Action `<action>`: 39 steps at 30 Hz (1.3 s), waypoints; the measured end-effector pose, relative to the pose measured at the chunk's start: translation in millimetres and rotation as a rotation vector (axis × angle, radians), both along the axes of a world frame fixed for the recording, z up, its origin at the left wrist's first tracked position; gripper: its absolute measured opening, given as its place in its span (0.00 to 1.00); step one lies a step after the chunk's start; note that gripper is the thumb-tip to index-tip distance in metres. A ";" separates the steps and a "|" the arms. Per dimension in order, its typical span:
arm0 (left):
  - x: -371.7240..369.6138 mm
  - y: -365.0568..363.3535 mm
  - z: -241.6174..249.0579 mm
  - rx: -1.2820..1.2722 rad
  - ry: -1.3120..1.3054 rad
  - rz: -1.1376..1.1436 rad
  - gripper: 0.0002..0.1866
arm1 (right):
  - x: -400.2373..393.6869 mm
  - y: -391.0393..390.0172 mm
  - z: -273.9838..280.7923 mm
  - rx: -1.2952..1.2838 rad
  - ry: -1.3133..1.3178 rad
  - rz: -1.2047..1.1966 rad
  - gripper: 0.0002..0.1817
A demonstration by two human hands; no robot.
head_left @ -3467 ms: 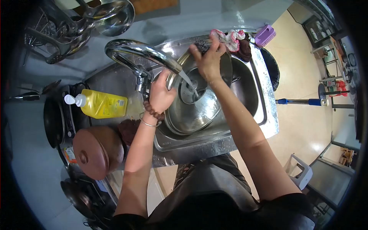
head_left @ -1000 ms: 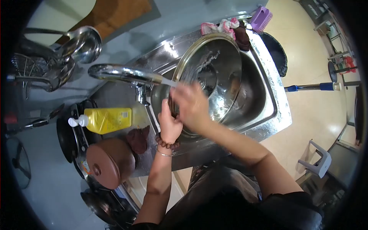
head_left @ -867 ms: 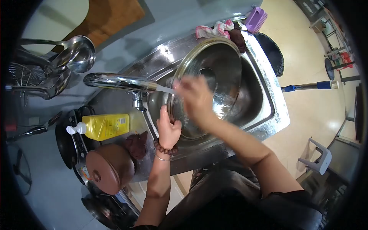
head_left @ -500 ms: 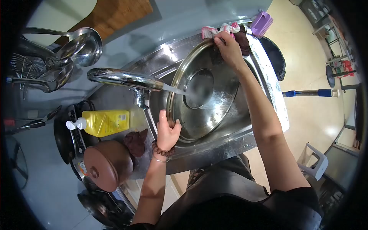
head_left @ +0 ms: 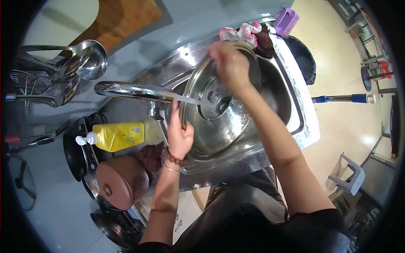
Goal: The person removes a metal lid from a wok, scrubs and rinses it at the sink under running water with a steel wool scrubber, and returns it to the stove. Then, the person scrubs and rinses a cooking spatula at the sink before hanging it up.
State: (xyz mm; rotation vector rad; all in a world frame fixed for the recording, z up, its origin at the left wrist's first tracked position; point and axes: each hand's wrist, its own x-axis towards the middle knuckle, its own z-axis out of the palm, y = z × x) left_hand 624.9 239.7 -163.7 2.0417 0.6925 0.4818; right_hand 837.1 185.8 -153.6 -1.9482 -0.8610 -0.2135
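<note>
Pinched between the thumb and fingers of the left hand is the near-left rim of a wide metal lid, the hand closed only as far as the rim's thickness. The right hand, blurred, is partly curled over the lid's upper part; whether it grips anything cannot be told. The lid sits tilted in the sink, centre of the frame, shiny and wet, with a rolled edge, bright glints and a round recessed middle. Water from the faucet runs onto it. Left of the sink lie a yellow bottle and a dark cloth, beside a brown pot. At the upper right are a pink-and-white cloth and a purple brush.
</note>
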 end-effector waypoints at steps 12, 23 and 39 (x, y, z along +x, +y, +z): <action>-27.2 -26.3 -29.9 -0.240 -0.045 0.177 0.20 | 0.3 10.0 7.3 -0.279 0.055 0.124 0.07; -14.1 29.8 24.6 0.131 0.046 -0.046 0.28 | 20.7 1.2 -4.9 -0.206 -0.039 0.159 0.08; 28.2 21.2 16.4 0.197 0.095 -0.075 0.25 | -32.0 13.4 -11.3 0.254 -0.089 -0.156 0.02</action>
